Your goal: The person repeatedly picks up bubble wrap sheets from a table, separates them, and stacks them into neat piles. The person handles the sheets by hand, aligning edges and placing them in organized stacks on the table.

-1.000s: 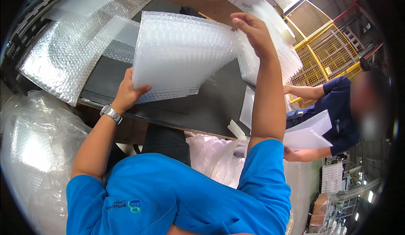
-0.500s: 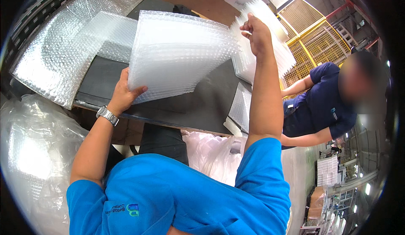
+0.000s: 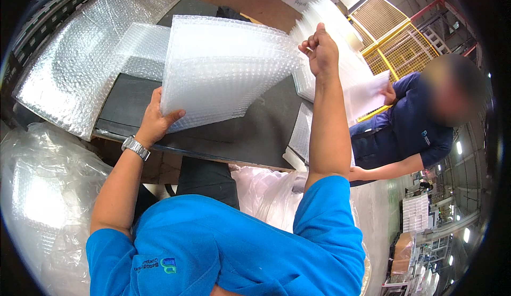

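Observation:
I hold up a stack of clear bubble-wrap sheets [image 3: 223, 70] above a dark table [image 3: 250, 136]. My left hand [image 3: 157, 120] grips the stack's lower left corner, thumb on the front. My right hand [image 3: 319, 51] pinches the upper right corner with closed fingers. A metal watch [image 3: 135, 147] sits on my left wrist. The stack stands nearly upright and hides part of the table behind it.
Large bubble-wrap sheets [image 3: 80, 78] lie at the table's left end. More white sheets [image 3: 340, 46] are piled at the right. A person in a dark blue shirt [image 3: 410, 126] works at the right. Clear plastic bags [image 3: 37, 200] bulge at lower left. Yellow mesh fencing [image 3: 394, 30] stands behind.
The stack has been raised and tilted more upright, and both my hands moved with it. The person at the right has leaned further into view.

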### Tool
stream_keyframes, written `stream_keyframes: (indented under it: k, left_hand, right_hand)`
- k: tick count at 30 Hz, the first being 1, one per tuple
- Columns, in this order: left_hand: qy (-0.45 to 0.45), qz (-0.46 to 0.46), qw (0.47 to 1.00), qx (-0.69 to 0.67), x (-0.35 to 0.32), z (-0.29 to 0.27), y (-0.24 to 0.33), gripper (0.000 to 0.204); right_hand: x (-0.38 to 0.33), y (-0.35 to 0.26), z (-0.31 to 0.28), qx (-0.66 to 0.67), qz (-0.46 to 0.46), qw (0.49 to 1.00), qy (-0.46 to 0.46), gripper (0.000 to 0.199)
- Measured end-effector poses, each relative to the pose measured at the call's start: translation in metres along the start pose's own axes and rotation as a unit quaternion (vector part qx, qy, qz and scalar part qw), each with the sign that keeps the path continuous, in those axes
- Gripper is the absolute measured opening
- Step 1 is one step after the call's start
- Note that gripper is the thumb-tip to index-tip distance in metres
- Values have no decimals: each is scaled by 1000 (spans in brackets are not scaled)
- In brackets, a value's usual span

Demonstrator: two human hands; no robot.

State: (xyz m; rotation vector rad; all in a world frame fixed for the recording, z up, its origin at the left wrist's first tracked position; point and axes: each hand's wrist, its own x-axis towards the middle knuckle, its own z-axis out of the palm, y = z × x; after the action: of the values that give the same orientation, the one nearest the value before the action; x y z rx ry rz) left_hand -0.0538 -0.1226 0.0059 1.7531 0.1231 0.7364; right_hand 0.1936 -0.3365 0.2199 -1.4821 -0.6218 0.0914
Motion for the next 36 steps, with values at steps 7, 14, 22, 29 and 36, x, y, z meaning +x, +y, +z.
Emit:
stream_keyframes:
  k: [7,14,22,29,36]
  left_hand:
    - [-5,0,1000,6,0,-1,-1,63]
    - [-4,-1,1000,0,0,-1,-8,62]
    - [6,24,999,39,-1,-1,-10,62]
    - [0,7,999,36,-2,-3,-4,62]
    - [-2,19,1000,21,-1,-1,-6,61]
  right_hand:
    - [-12,8,4,-219,-53,967,-122,18]
    - [-7,-15,21,-130,-79,988,-36,20]
    - [-31,-56,144,-299,-241,872,-304,33]
    - [-27,-54,206,-453,-219,760,-411,28]
    - [-14,-62,187,-285,-158,912,-250,29]
